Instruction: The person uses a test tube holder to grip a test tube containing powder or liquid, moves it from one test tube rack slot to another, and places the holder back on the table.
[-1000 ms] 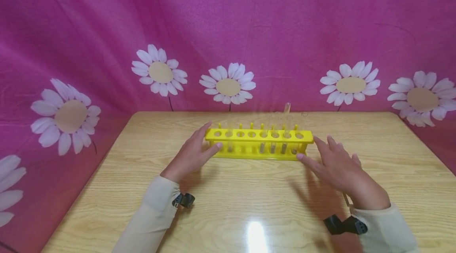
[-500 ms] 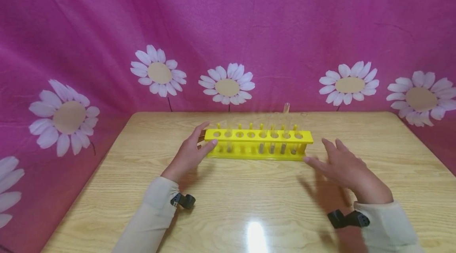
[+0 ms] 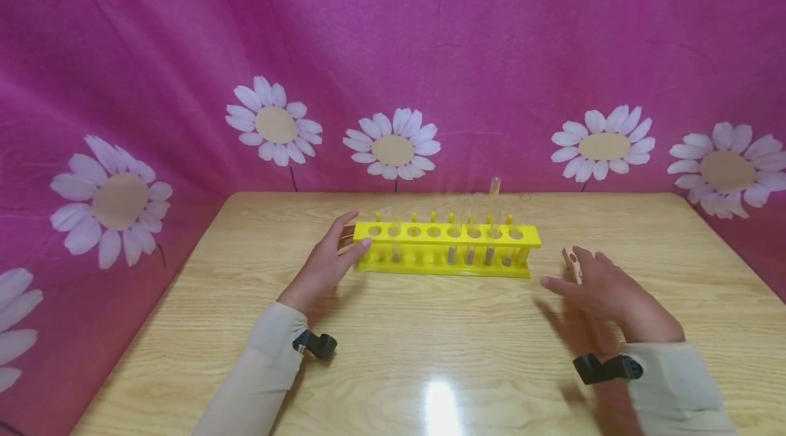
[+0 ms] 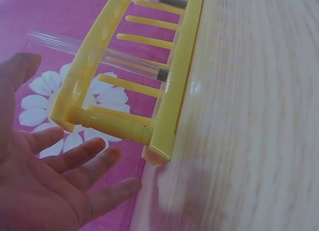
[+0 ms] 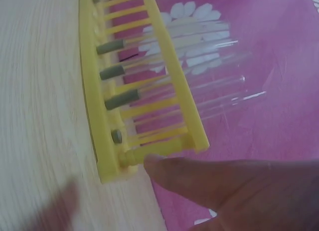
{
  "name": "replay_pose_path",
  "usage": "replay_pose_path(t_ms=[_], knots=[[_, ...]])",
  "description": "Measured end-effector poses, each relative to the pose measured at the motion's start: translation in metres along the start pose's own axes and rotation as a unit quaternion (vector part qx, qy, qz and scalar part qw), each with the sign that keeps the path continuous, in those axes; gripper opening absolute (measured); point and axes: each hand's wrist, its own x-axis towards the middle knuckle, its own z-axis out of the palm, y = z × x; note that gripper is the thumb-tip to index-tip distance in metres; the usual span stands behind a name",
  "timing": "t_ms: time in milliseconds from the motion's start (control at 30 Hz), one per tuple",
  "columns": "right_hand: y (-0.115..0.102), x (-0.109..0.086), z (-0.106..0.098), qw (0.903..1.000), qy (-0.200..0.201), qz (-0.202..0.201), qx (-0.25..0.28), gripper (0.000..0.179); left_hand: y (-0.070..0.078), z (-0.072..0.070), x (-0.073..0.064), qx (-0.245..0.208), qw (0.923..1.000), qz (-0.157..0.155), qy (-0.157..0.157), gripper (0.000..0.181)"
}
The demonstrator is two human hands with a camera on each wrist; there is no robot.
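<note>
A yellow test tube rack (image 3: pixel 446 234) stands on the wooden table. One clear test tube (image 4: pixel 124 64) is in a hole near its left end, with dark grey matter at the bottom. Several more clear tubes (image 5: pixel 209 86) fill the right-hand holes, also with grey matter low down. Another tube (image 3: pixel 495 186) rises behind the row. My left hand (image 3: pixel 325 258) is at the rack's left end, fingers spread and thumb by the front corner, gripping nothing. Off the right end, my right hand (image 3: pixel 608 289) hovers with fingers extended and nothing held.
The table (image 3: pixel 393 327) reaches back to a magenta cloth (image 3: pixel 491 47) printed with white daisies. Upright yellow pegs (image 4: pixel 144 40) line the rack's rear side. A black camera mount sits on each wrist.
My right hand has drawn away to the right from the rack's end. The left hand has eased slightly back at the left end. The rack and tubes look unmoved.
</note>
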Motion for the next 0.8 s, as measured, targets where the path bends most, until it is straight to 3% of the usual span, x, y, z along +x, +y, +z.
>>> replay_pose_path(t_ms=[667,800], knots=[[0.015,0.007,0.0,0.9987,0.0,0.022,-0.046,0.109,-0.006,-0.001,0.001,-0.034,0.9993,-0.006,-0.018,0.072],[0.016,0.006,-0.003,0.9989,-0.002,0.03,-0.036,0.085,-0.007,-0.001,0.001,-0.038,0.999,-0.007,-0.021,0.069]])
